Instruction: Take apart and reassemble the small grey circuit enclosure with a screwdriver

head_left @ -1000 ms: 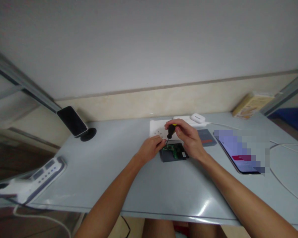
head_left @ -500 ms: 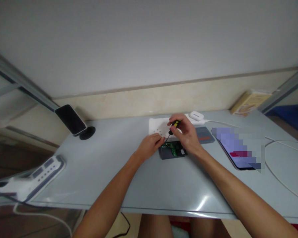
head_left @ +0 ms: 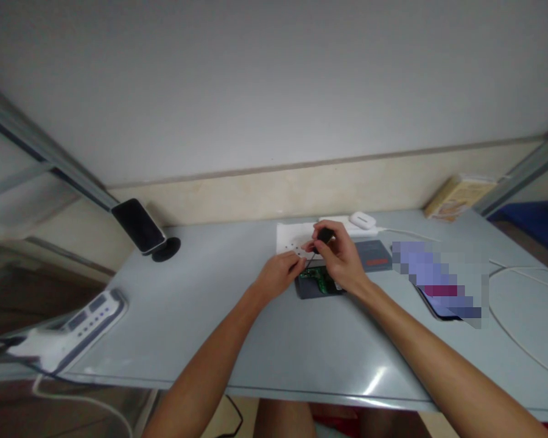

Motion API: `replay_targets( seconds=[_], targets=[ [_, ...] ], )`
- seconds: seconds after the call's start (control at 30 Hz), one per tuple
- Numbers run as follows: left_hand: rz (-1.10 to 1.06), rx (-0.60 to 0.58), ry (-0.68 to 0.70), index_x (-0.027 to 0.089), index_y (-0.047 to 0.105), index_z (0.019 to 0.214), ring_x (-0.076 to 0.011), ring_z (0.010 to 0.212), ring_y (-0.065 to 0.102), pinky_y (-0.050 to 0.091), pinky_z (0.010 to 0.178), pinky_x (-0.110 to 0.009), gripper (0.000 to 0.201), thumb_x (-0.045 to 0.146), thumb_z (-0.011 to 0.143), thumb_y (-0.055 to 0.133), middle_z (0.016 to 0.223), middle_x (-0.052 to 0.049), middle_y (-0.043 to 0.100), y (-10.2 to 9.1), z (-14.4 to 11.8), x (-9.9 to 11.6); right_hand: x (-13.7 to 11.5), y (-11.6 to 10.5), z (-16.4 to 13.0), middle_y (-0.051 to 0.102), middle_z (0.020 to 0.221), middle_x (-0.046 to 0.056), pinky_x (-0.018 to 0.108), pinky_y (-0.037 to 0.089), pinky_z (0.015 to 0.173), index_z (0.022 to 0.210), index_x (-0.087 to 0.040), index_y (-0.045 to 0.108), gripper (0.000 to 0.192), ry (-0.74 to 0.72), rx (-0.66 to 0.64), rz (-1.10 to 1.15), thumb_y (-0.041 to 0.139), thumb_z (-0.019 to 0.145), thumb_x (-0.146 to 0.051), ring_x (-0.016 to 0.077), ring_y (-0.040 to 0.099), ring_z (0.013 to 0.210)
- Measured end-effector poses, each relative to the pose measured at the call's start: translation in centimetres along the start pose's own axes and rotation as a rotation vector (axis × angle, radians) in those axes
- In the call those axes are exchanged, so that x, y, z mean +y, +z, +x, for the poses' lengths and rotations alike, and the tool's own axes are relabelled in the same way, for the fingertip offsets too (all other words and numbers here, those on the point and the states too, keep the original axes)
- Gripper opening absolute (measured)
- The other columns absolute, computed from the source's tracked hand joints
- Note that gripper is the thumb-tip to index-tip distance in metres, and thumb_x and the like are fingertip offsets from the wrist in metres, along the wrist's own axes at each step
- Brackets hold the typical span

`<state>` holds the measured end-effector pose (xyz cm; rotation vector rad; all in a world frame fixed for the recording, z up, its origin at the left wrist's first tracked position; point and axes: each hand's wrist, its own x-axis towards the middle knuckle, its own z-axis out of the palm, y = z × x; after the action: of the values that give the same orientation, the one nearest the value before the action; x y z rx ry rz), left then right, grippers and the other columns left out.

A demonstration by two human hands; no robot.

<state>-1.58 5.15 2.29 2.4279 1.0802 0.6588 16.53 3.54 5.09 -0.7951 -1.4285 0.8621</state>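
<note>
My right hand (head_left: pixel 344 261) grips a small screwdriver (head_left: pixel 326 235) by its dark handle, with the shaft slanting down to the left. Its tip is by the upper left of an opened dark device (head_left: pixel 309 288), where a green circuit board (head_left: pixel 320 277) shows. My left hand (head_left: pixel 279 274) is closed at the same corner, thumb and fingers drawn together near the screwdriver's tip. What those fingers pinch, if anything, is hidden. Just behind the device lies a white sheet (head_left: pixel 285 234) with several small dark dots or bits on it.
A grey flat piece (head_left: pixel 375 255) and a phone with a blurred screen (head_left: pixel 432 280) lie to the right. Behind are a white earphone case (head_left: pixel 362 221) and a yellowish box (head_left: pixel 459 196). On the left stand a phone on a stand (head_left: pixel 139 225) and a power strip (head_left: pixel 86 325). Cables run right.
The screwdriver's handle has turned in my right hand: its yellow marking no longer shows. My left hand stays at the device's corner. The whole view has shifted slightly.
</note>
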Motion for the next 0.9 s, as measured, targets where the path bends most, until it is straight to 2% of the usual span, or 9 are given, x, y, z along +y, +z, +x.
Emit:
replay_targets(
  seconds=[0.2, 0.43, 0.67, 0.9],
  targets=[
    [0.037, 0.036, 0.009, 0.018, 0.056, 0.074, -0.0149, 0.07, 0.057, 0.044, 0.07, -0.027, 0.04, 0.033, 0.107, 0.039, 0.074, -0.002, 0.061, 0.3, 0.0, -0.1, -0.1, -0.4, 0.2, 0.054, 0.097, -0.002, 0.03, 0.059, 0.069, 0.116, -0.028, 0.054, 0.022, -0.004, 0.054, 0.003, 0.062, 0.095, -0.031, 0.0105, 0.067, 0.07],
    [0.045, 0.068, -0.001, 0.019, 0.054, 0.073, -0.0151, 0.069, 0.056, 0.044, 0.068, -0.027, 0.04, 0.033, 0.107, 0.039, 0.072, -0.001, 0.059, 0.2, -0.1, 0.1, -0.3, -0.2, 0.2, 0.054, 0.098, -0.002, 0.031, 0.057, 0.069, 0.118, -0.029, 0.054, 0.023, 0.019, 0.002, 0.023, 0.061, 0.096, -0.031, 0.0104, 0.067, 0.071],
    [0.032, 0.072, 0.016, 0.02, 0.054, 0.073, -0.0157, 0.07, 0.056, 0.045, 0.07, -0.028, 0.039, 0.032, 0.106, 0.039, 0.073, -0.002, 0.059, 0.1, 0.0, 0.1, -0.2, -0.3, 0.3, 0.053, 0.098, -0.002, 0.029, 0.055, 0.066, 0.114, -0.029, 0.052, 0.022, -0.011, 0.024, 0.045, 0.062, 0.095, -0.032, 0.0099, 0.065, 0.069],
    [0.003, 0.16, 0.002, 0.02, 0.063, 0.087, -0.0163, 0.077, 0.061, 0.048, 0.075, -0.028, 0.026, 0.026, 0.103, 0.043, 0.084, -0.003, 0.066, -0.4, -0.2, 0.9, -0.4, -0.2, 0.3, 0.052, 0.098, -0.002, 0.03, 0.055, 0.068, 0.115, -0.029, 0.052, 0.023, -0.019, 0.043, 0.066, 0.063, 0.095, -0.032, 0.0096, 0.063, 0.068]
  ],
)
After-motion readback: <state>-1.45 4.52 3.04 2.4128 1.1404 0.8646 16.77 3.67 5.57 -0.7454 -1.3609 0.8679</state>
